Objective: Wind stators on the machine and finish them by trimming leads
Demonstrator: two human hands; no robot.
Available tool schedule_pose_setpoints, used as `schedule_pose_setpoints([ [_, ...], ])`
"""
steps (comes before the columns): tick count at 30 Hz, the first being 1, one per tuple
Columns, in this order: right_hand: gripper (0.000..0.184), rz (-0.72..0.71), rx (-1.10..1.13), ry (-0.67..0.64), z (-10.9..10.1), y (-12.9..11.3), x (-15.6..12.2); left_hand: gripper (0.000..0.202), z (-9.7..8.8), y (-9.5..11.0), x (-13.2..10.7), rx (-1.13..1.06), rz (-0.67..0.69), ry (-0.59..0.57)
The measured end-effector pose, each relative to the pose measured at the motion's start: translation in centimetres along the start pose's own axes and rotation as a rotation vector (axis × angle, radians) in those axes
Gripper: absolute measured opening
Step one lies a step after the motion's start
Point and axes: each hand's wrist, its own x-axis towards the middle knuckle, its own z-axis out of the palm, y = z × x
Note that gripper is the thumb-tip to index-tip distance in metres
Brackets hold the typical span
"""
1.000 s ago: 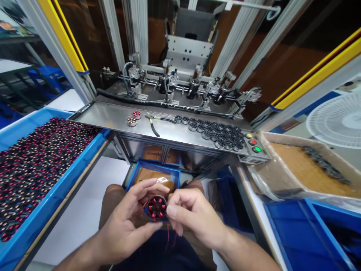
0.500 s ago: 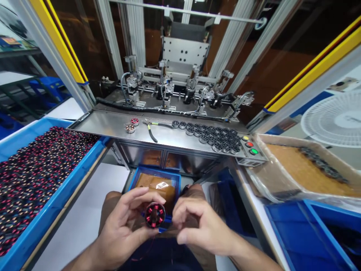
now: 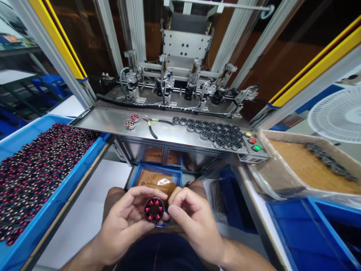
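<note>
My left hand [image 3: 124,222] is closed around a round motor stator [image 3: 153,209] with red wire windings and a dark rim, its wound face turned towards me. My right hand [image 3: 194,222] is just right of the stator, thumb and fingertips pinched together near its edge. Whatever lies in that pinch, if anything, is too small to make out. Below the hands, a thin reddish wire strand [image 3: 156,256] shows against dark clothing.
On the metal shelf ahead are cutting pliers [image 3: 152,128], two wound stators [image 3: 130,124] and many black rings [image 3: 217,133]. Behind stands a fixture machine [image 3: 186,88]. A blue tray [image 3: 84,162] of stators is left; a lined box [image 3: 310,162] and push buttons [image 3: 252,141] are right.
My right hand has moved left and up to the stator, and its fingers have drawn together. The stator stays in my left hand. The view has shifted slightly.
</note>
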Motion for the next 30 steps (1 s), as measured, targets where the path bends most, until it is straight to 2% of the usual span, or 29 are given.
schedule_pose_setpoints([
  [3,0.017,-0.03,0.009,0.012,0.2,0.0,-0.1,0.036,0.0,-0.1,0.3,-0.081,-0.069,-0.004],
  [7,0.018,-0.072,-0.091,0.058,0.6,0.1,-0.3,0.062,0.2,-1.1,1.0,-0.136,-0.026,0.038],
  [9,0.019,-0.076,-0.149,0.078,0.6,0.4,-0.3,0.057,0.4,-1.5,1.3,-0.046,0.051,0.111],
  [12,0.021,-0.059,-0.195,0.098,0.6,1.0,-0.4,0.039,0.7,-1.8,1.2,0.228,0.199,0.24],
  [15,0.019,-0.054,-0.151,0.077,0.5,1.3,-0.4,0.047,0.8,-1.8,0.6,0.468,0.32,0.299],
  [17,0.019,-0.078,-0.112,0.045,0.6,1.2,-0.2,0.052,0.6,-1.9,0.2,0.572,0.398,0.293],
  [21,0.016,-0.103,-0.063,-0.017,1.3,0.9,0.3,0.057,0.0,-2.0,0.1,0.723,0.559,0.196],
  [23,0.017,-0.077,-0.016,0.025,1.7,1.0,0.4,0.057,-0.2,-2.1,0.1,0.75,0.566,0.196],
  [26,0.023,-0.015,0.046,0.119,2.2,1.6,0.4,0.052,-0.3,-2.2,0.2,0.714,0.505,0.239],
  [30,0.02,-0.005,0.022,0.133,2.2,2.0,0.3,0.05,-0.3,-1.9,0.2,0.747,0.517,0.245],
])
